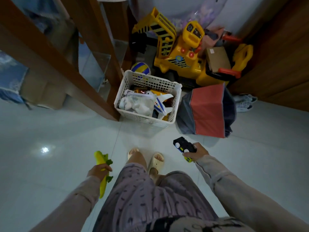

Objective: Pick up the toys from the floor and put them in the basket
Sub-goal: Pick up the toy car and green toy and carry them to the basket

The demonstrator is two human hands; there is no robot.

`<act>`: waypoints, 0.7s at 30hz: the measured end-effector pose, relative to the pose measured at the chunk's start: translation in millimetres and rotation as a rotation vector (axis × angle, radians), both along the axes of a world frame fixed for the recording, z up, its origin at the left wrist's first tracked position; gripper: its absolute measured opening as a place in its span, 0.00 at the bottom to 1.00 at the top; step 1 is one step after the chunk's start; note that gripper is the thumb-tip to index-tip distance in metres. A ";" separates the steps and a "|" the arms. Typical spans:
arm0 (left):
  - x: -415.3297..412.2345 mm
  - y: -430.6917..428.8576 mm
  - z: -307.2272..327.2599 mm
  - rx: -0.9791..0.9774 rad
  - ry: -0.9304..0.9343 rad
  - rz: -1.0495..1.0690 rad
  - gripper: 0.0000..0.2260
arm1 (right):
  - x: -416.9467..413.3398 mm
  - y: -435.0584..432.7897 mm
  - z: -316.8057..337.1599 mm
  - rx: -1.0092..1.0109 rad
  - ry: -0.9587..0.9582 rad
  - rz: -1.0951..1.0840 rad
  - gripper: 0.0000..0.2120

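Note:
A white slotted basket (172,122) stands on the pale tiled floor ahead of my feet, holding a white toy plane (160,103), a white soft toy and other toys. My left hand (98,170) is closed around the middle of a yellow-green toy crocodile (100,159), low at the left, well short of the basket. My right hand (198,152) grips a black toy car (183,145) with white wheels and a yellow-green underside, below and right of the basket.
A brown wooden post (93,52) stands against the basket's left side. A red and grey fabric box (209,111) sits to its right. Behind are a yellow ride-on digger (180,52), a striped ball (140,68), a cardboard box (217,58) and shoes (244,102).

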State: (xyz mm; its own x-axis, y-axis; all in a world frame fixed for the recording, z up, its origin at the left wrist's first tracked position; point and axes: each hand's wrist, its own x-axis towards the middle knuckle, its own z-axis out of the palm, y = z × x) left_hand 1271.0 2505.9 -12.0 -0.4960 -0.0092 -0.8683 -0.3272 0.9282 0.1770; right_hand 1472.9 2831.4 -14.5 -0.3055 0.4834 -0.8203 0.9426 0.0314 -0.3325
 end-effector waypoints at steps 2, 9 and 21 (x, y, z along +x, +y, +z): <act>-14.3 12.3 0.3 -0.012 -0.031 0.011 0.11 | -13.1 8.1 -1.7 0.005 -0.012 -0.011 0.18; -86.1 72.5 -0.2 0.003 -0.029 -0.099 0.11 | -38.9 16.1 -12.3 -0.090 -0.061 -0.132 0.17; -217.2 212.2 -11.5 0.180 -0.006 -0.361 0.14 | -90.5 24.7 -29.0 -0.165 -0.132 -0.345 0.17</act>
State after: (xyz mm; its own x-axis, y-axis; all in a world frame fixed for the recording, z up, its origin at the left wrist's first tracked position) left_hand 1053.9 2718.2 -23.5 -0.4346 0.3176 -0.8428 0.0131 0.9379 0.3467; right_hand 1382.5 2856.1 -43.6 -0.0355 0.3979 -0.9167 0.9233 -0.3379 -0.1825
